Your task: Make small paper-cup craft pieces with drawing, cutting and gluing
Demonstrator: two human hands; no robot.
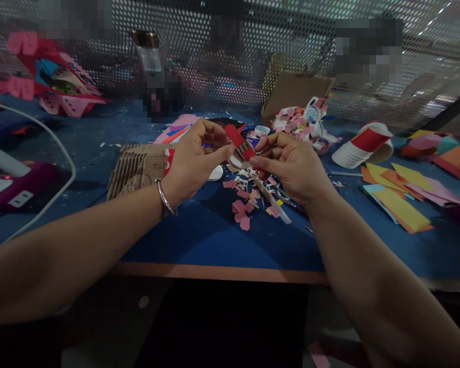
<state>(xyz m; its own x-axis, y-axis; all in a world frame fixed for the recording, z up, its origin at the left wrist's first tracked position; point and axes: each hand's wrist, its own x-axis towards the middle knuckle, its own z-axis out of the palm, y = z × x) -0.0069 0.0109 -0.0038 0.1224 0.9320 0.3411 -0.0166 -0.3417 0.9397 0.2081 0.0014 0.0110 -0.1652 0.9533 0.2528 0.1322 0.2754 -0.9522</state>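
Over the middle of the blue table, both hands hold one small red paper piece (234,135) with brown corrugated cardboard showing between its red parts. My left hand (199,158), a bracelet at its wrist, pinches the left side of it between thumb and fingers. From the right, my right hand (291,161) pinches its lower right end with thumb and fingertips. Beneath the hands lie loose pink, white and yellow paper scraps (242,213) and a pale narrow strip (274,202). Folded corrugated cardboard (138,166) sits just left of my left hand.
Paper cups (362,145) lie tipped at right beside coloured paper sheets (402,207). A scrap heap (301,122) rests before a cardboard box (297,92). At left are a purple device (21,186), a white cable (71,158) and a red paper craft (57,76). Perforated metal (199,56) stands behind.
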